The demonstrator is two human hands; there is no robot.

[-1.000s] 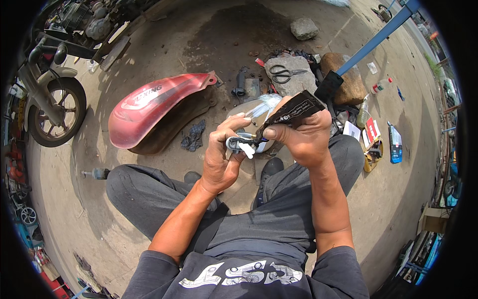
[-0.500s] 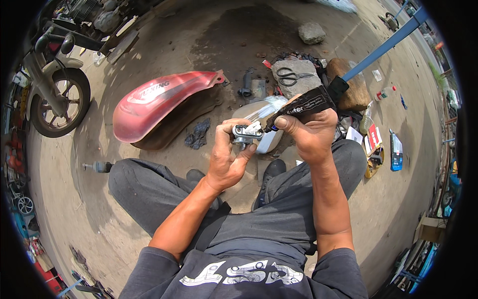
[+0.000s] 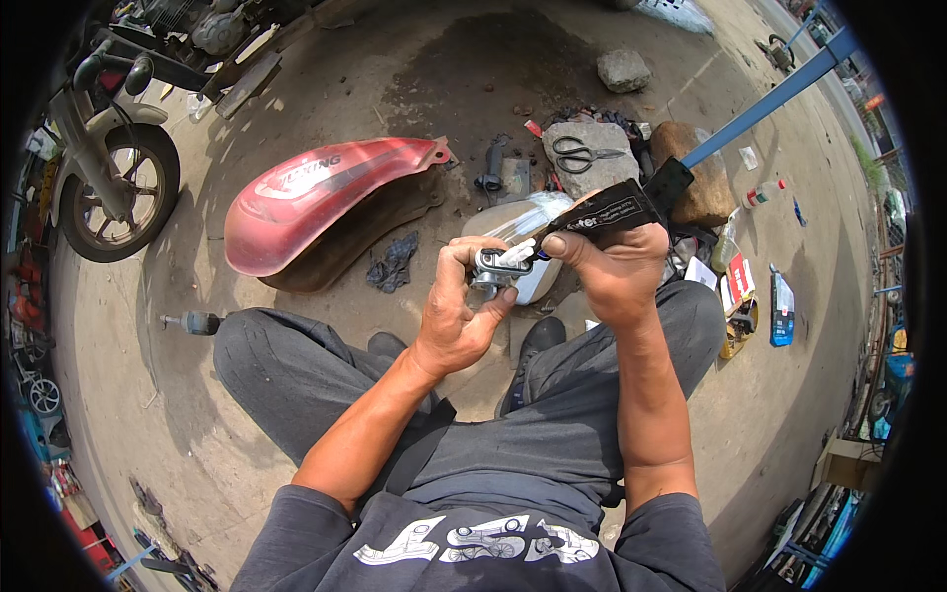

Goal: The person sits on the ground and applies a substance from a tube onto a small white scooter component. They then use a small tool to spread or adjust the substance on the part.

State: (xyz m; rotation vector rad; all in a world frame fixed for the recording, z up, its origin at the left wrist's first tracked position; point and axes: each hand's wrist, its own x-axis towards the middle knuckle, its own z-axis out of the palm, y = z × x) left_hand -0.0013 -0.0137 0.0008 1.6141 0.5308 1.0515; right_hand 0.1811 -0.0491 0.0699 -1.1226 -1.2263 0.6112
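My left hand [image 3: 456, 316] grips a small silver metal fitting [image 3: 486, 279] with an oblong top, above the middle of my lap. Thick white paste [image 3: 515, 255] sits on that top. My right hand [image 3: 619, 274] is closed round a flattened black tube [image 3: 612, 208], its thumb pressing on it; the nozzle end meets the paste at the fitting. Behind my hands lies a pale rounded object under clear plastic [image 3: 534, 215]. Scissors [image 3: 575, 156] rest on a grey stone slab [image 3: 602, 165] beyond.
A red fuel tank [image 3: 291, 202] lies left; a motorcycle front wheel [image 3: 118, 192] stands farther left. Right are a brown rock [image 3: 705, 202], blue pole [image 3: 760, 99], bottle [image 3: 763, 194], torn carton [image 3: 740, 281] and blue pack [image 3: 784, 311]. A dark crumpled cloth [image 3: 393, 261] lies near the tank.
Both hands have shifted slightly right since a second ago. The fitting is turned, its oblong top now facing up toward the tube, and the white paste lies higher on it.
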